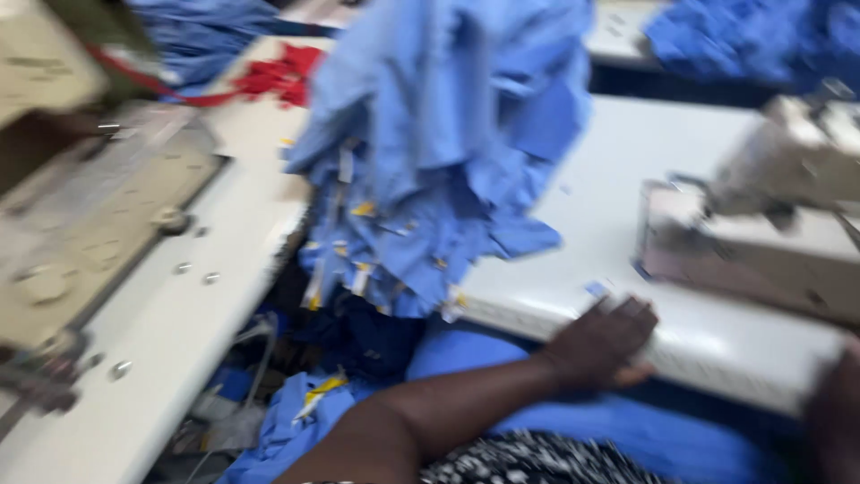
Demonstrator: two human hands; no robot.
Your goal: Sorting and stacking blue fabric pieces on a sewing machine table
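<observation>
Right, the left hand (598, 345) is flat on the near edge of the white worktable (627, 188), fingers spread and pressing on the rim, nothing gripped in it. Just beyond it, the big heap of blue fabric pieces (439, 152) is bunched high and spilling off the table's left corner, with small yellow and white tags (358, 278) dangling from the hems. The right hand (833, 421) barely shows at the lower right edge, dark and blurred; I can't tell whether it's open or holding anything.

Risk, as I see it: that heap overhangs the gap between the two tables, and a nudge could send it sliding down into the tangle of blue cloth (296, 421) and cables below. The loose tags could snag on the way.

Off to the right, a sewing machine (761, 224) sits on the same table, near the hand, crowding the free surface. On the left, a second machine (81, 206) fills its own table, with red fabric (278, 76) lying behind it. More blue cloth (752, 40) is piled at the far right. Everything is motion-smeared, so fine detail is lost.
</observation>
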